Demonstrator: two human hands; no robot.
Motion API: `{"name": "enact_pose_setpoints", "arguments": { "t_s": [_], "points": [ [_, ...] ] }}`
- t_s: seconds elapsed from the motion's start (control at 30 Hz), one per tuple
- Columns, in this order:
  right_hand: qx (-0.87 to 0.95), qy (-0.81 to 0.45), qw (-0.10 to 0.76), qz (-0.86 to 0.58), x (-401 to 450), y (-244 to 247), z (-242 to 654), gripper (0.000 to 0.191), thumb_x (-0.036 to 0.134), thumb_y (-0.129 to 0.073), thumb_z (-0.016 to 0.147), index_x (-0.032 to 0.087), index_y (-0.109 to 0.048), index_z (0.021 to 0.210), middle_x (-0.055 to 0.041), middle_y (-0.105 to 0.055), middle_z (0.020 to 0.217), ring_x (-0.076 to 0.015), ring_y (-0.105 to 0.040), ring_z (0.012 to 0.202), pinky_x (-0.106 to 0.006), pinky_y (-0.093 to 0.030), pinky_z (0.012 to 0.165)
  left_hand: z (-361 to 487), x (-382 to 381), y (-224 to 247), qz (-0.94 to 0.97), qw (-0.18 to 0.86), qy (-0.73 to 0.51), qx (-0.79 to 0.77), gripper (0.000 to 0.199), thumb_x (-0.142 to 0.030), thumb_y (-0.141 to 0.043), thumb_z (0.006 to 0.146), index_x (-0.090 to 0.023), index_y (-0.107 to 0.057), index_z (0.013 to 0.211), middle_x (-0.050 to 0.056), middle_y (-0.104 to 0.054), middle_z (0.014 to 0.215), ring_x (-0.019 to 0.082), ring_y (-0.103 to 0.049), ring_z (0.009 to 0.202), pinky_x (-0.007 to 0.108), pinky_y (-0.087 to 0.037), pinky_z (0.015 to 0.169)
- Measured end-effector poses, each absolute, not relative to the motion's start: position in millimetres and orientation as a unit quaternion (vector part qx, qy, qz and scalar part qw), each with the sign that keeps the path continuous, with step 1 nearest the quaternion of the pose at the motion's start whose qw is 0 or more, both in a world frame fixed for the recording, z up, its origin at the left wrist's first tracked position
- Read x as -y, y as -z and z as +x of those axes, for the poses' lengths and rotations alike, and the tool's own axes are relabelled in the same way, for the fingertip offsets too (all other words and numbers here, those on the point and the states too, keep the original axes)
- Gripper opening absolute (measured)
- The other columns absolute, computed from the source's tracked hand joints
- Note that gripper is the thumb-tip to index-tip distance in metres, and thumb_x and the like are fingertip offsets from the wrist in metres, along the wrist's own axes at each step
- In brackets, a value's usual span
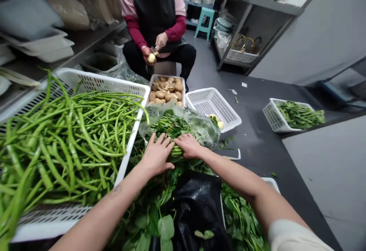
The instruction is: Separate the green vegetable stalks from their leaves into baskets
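In the middle of the head view, my left hand (pixel 156 155) rests on a heap of leafy greens with its fingers spread and thumb held apart. My right hand (pixel 188 145) is beside it, its fingers curled over the green stems (pixel 177 151) of the bunch. Clear plastic bag film (pixel 200 123) lies around the far side of these leafy greens (pixel 168 123). Loose leaves (pixel 166 226) hang below my arms, next to a black shiny apron (pixel 197 201) over my lap.
At left stands a large white crate (pixel 126 163) heaped with long green stalks (pixel 74 140). Beyond are a crate of potatoes (pixel 164 95) and a white basket (pixel 228 119) with peeled pieces. A seated person (pixel 156 18) peels a potato. Another basket of greens (pixel 300 114) is at right.
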State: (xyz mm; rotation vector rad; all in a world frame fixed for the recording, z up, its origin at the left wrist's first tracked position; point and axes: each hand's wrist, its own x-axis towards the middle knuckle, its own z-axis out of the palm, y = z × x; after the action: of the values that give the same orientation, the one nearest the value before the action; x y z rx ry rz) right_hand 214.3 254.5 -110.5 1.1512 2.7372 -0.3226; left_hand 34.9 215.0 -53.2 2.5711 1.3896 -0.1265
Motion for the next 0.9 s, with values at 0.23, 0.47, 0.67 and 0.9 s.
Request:
{"name": "enact_pose_setpoints", "arguments": {
  "t_s": [0.23, 0.47, 0.67, 0.9],
  "points": [
    [-0.914, 0.112, 0.034, 0.39, -239.8, 110.3, 213.0, 0.045, 0.017, -0.059, 0.064, 0.016, -0.049, 0.108, -0.0092, -0.058, 0.1, -0.0237, -0.051, 0.094, -0.035, -0.037, 0.084, 45.1, -197.4, 55.8, 0.868, 0.05, 0.036, -0.492, 0.032, -0.028, -0.055, 0.069, -0.012, -0.058, 0.097, 0.014, -0.066, 0.092, 0.031, -0.058, 0.092, 0.044, -0.035, 0.087],
    [-0.923, 0.113, 0.003, 0.367, -233.4, 101.3, 203.5, 0.043, 0.019, -0.058, 0.065, 0.016, -0.05, 0.107, -0.0092, -0.058, 0.097, -0.0244, -0.051, 0.092, -0.036, -0.038, 0.084, 26.8, -171.6, 41.5, 0.838, 0.033, -0.016, -0.545, 0.038, -0.02, -0.05, 0.067, -0.016, -0.06, 0.103, 0.016, -0.065, 0.104, 0.035, -0.05, 0.111, 0.06, -0.014, 0.102],
    [-0.922, 0.117, -0.006, 0.369, -221.7, 98.4, 223.2, 0.048, 0.015, -0.057, 0.063, 0.016, -0.051, 0.11, -0.0096, -0.056, 0.099, -0.0244, -0.049, 0.094, -0.037, -0.037, 0.085, -1.9, -172.2, 35.8, 0.727, 0.341, -0.197, -0.562, 0.045, -0.042, -0.057, 0.071, -0.023, -0.062, 0.112, 0.008, -0.055, 0.13, 0.032, -0.04, 0.126, 0.048, -0.029, 0.104],
    [-0.849, 0.147, -0.063, 0.504, -170.1, 76.9, 228.9, 0.064, 0.005, -0.055, 0.062, 0.02, -0.045, 0.124, -0.0122, -0.042, 0.128, -0.0295, -0.033, 0.122, -0.048, -0.028, 0.099, -0.9, -149.7, 82.2, 0.243, 0.76, -0.293, -0.527, 0.049, -0.049, -0.056, 0.075, -0.016, -0.062, 0.111, 0.012, -0.067, 0.111, 0.029, -0.058, 0.109, 0.041, -0.048, 0.089]
  ]
}}
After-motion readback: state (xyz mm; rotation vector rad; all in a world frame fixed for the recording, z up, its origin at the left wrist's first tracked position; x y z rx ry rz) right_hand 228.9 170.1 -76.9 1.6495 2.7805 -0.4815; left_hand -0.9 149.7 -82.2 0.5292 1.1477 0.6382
